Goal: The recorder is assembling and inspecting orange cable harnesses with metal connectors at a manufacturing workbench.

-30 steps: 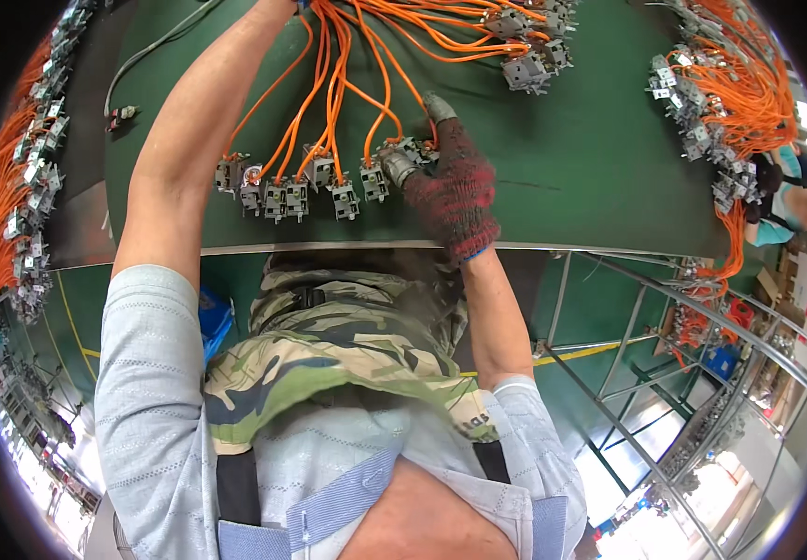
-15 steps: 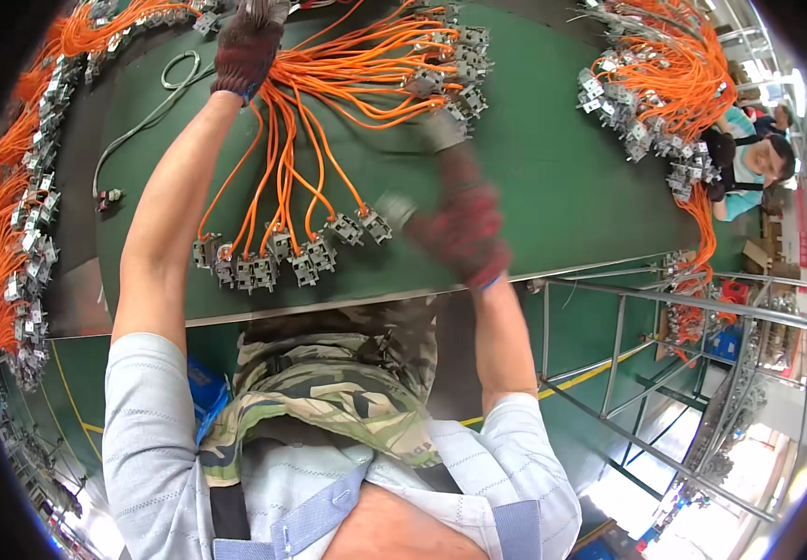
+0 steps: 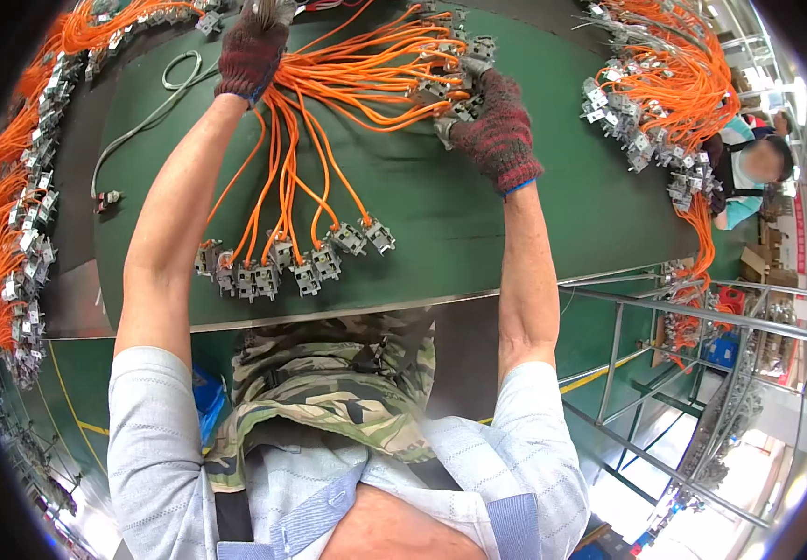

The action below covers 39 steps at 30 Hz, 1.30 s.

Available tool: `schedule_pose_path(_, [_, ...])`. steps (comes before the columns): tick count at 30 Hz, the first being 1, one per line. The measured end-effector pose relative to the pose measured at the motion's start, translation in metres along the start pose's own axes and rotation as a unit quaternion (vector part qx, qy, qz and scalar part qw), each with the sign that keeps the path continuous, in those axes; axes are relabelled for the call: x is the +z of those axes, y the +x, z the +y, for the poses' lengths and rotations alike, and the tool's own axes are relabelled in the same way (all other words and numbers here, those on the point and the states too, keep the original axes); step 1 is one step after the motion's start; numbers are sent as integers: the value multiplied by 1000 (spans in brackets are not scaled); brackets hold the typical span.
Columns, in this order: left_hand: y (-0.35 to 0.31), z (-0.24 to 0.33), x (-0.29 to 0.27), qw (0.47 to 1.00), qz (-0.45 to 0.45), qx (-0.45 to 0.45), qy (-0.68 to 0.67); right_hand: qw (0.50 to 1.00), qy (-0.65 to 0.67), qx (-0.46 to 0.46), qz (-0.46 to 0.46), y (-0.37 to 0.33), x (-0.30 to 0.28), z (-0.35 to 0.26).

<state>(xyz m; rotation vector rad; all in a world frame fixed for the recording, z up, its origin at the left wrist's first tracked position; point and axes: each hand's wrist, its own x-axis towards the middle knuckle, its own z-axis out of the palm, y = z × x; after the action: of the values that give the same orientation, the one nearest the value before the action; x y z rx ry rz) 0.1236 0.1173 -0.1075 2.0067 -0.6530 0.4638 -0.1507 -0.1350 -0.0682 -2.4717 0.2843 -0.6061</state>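
My left hand (image 3: 254, 56), in a dark red knitted glove with grey fingertips, is closed around the gathered end of a bundle of orange cables (image 3: 347, 82). The cables fan out across the green tabletop (image 3: 553, 187). My right hand (image 3: 498, 135), gloved alike, reaches to the far right end of the fan. Its thumb and fingers are curled around grey metal connectors (image 3: 464, 105) there, partly hiding them. Nearer the table's front edge, several more connectors (image 3: 263, 275) lie on the ends of other cables from the bundle.
A grey cable (image 3: 137, 129) with a loop lies left of the bundle. Orange cables with connectors line the left edge (image 3: 35, 219), and another pile (image 3: 665, 89) lies at the right. Beyond it is a person (image 3: 749, 173). Metal tube framing (image 3: 693, 308) stands at the lower right.
My right hand has moved away from me and slightly right, from over the bare tabletop onto the right-hand connectors. My left hand has stayed nearly in place on the bundle.
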Motion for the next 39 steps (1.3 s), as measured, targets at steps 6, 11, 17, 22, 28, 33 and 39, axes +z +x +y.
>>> schedule_pose_path(6, [3, -38, 7, 949, 11, 80, 305, 971, -185, -150, 13, -47, -20, -104])
schedule_pose_path(11, [4, 6, 17, 926, 76, 193, 315, 996, -42, 63, -54, -116, 19, -95])
schedule_pose_path(17, [-10, 63, -25, 983, -47, -115, 138, 978, 77, 184, -61, -124, -2, -55])
schedule_pose_path(22, [-57, 45, -47, 912, 211, 249, 247, 982, -20, 184, -36, -115, -15, -55])
schedule_pose_path(28, [-122, 128, -58, 931, -115, 335, 91, 995, -30, 90, 12, -122, 19, -47])
schedule_pose_path(33, [-117, 157, 8, 873, -347, 301, 165, 995, -20, 82, 51, -134, 36, -60])
schedule_pose_path(39, [-122, 150, 39, 893, -354, 248, 124, 987, -150, -22, 53, -146, 59, -76])
